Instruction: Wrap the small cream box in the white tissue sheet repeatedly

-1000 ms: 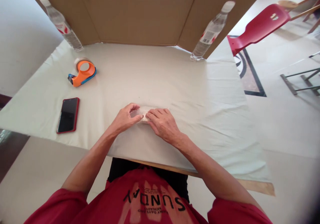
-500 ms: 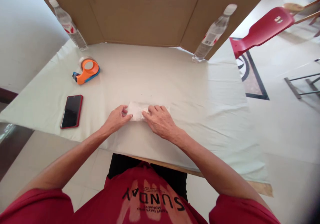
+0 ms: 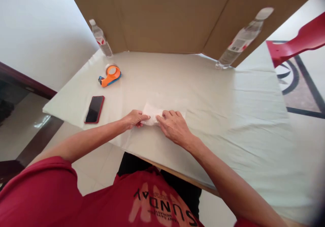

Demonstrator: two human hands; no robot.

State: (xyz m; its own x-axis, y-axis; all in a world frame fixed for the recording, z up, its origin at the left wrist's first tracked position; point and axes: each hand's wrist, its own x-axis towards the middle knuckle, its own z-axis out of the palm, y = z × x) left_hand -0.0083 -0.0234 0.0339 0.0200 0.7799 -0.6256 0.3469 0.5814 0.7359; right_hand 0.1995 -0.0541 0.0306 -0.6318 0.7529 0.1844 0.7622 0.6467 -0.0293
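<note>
A small, flat white packet with a soft, slightly wrinkled surface lies near the front edge of the cloth-covered table; whether it is tissue or wrapping I cannot tell. My left hand pinches its left end, thumb on top and fingers curled beneath. Over the right part is my right hand, its thumb pressing the packet and its bent fingers gripping the far side. That hand hides much of the right half. A thin, see-through edge shows just beyond its fingers.
An orange tape dispenser and a red-cased phone lie to the left. Two plastic bottles, a left one and a right one, stand before a tall cardboard panel. A red chair is beyond the table.
My left hand has closed from loosely beside the packet to a pinch on its left end, which now looks slightly tilted. The camera view has swung left, shifting everything rightward.
</note>
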